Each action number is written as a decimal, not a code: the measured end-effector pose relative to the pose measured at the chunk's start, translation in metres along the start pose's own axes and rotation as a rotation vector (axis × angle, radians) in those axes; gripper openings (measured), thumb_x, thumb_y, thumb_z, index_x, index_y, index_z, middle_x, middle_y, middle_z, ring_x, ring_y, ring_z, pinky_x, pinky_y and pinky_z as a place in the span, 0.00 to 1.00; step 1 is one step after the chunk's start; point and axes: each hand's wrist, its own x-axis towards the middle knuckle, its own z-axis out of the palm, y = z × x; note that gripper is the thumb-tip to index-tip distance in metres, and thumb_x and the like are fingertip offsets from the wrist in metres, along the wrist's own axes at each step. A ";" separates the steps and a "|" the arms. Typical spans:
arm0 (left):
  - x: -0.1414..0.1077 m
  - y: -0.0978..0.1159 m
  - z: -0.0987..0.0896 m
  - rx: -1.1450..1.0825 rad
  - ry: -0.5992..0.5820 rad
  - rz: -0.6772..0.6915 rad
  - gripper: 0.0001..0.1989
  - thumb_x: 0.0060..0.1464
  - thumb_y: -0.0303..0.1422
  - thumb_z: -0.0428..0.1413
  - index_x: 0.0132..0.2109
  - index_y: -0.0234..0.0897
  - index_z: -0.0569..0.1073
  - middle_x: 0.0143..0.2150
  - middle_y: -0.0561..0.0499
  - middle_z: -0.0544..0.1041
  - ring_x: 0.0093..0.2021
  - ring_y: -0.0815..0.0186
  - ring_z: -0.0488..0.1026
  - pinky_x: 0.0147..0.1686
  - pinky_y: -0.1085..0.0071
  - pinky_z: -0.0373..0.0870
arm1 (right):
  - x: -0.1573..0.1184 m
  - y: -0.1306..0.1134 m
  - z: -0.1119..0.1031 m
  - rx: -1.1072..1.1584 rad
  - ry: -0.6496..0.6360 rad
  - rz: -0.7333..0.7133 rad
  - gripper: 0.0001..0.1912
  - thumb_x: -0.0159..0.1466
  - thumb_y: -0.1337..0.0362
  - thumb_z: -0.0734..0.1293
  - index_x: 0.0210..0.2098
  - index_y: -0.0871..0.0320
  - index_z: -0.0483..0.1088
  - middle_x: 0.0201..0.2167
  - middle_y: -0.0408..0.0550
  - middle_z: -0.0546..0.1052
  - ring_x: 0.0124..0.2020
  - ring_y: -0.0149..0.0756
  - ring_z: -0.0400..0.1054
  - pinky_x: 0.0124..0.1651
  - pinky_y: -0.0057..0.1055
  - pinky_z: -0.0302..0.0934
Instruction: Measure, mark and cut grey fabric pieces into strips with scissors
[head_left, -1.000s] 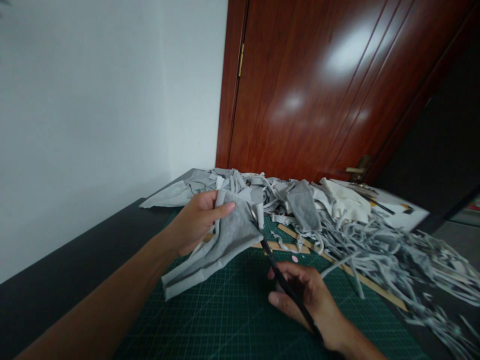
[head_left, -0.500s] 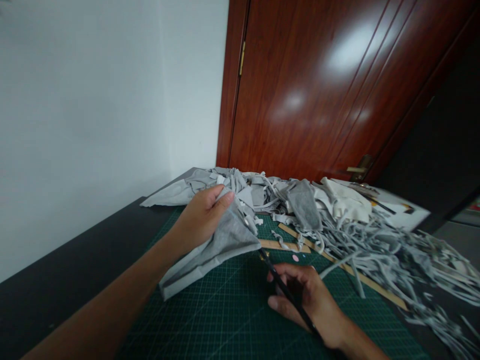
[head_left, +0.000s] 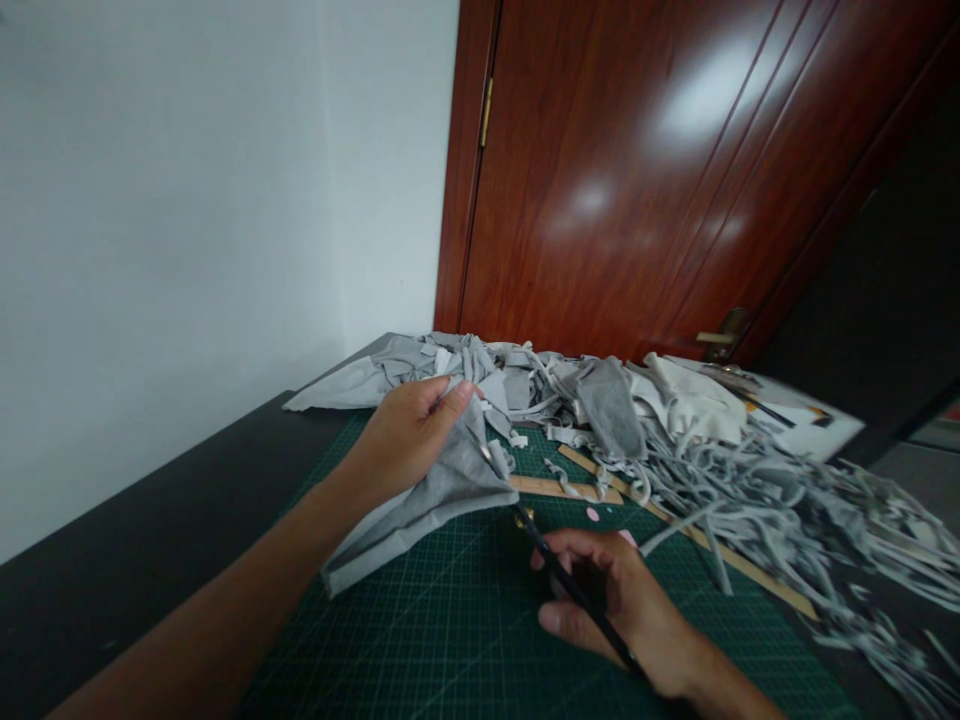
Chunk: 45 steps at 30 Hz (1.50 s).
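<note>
My left hand (head_left: 409, 430) pinches a piece of grey fabric (head_left: 442, 490) between thumb and fingers, holding it up over the green cutting mat (head_left: 420, 640). The cloth's lower part hangs down toward the left. A pair of scissors (head_left: 574, 585) with black handles and a brass-coloured pivot is in my right hand (head_left: 619, 605), the fingers curled around the handles. A blade shows against the cloth near its right edge, where a narrow strip (head_left: 502, 458) curls away. The rest of the blades is hidden by the fabric.
Grey and white fabric scraps (head_left: 611, 405) are heaped along the back. Tangled grey strips (head_left: 780, 510) cover the right side. Two wooden rulers (head_left: 739, 575) lie partly under scraps. A white wall (head_left: 187, 250) and wooden door (head_left: 600, 180) stand behind the black table (head_left: 172, 520).
A blade has come into view on the fabric, and the strip at the right edge now curls away. My left thumb and the cloth have shifted slightly; both hands keep their hold.
</note>
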 end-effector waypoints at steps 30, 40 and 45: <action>0.002 -0.001 0.003 0.080 0.034 -0.111 0.24 0.66 0.50 0.45 0.28 0.41 0.70 0.35 0.46 0.83 0.38 0.58 0.79 0.46 0.59 0.73 | -0.002 -0.002 0.000 0.059 -0.059 0.014 0.22 0.59 0.50 0.81 0.43 0.57 0.76 0.25 0.36 0.65 0.26 0.29 0.54 0.28 0.28 0.47; 0.002 0.000 0.001 0.028 0.028 -0.105 0.24 0.68 0.47 0.47 0.38 0.40 0.81 0.33 0.48 0.83 0.37 0.59 0.79 0.42 0.64 0.70 | -0.001 0.000 0.001 0.063 -0.034 0.057 0.23 0.56 0.49 0.83 0.41 0.57 0.77 0.22 0.33 0.64 0.23 0.27 0.53 0.25 0.27 0.46; 0.003 0.000 0.002 -0.098 0.031 -0.132 0.19 0.67 0.44 0.51 0.43 0.40 0.84 0.38 0.48 0.85 0.41 0.58 0.80 0.43 0.64 0.71 | -0.001 -0.005 0.001 0.071 -0.041 0.071 0.24 0.55 0.49 0.84 0.39 0.57 0.76 0.20 0.32 0.65 0.20 0.26 0.52 0.23 0.27 0.45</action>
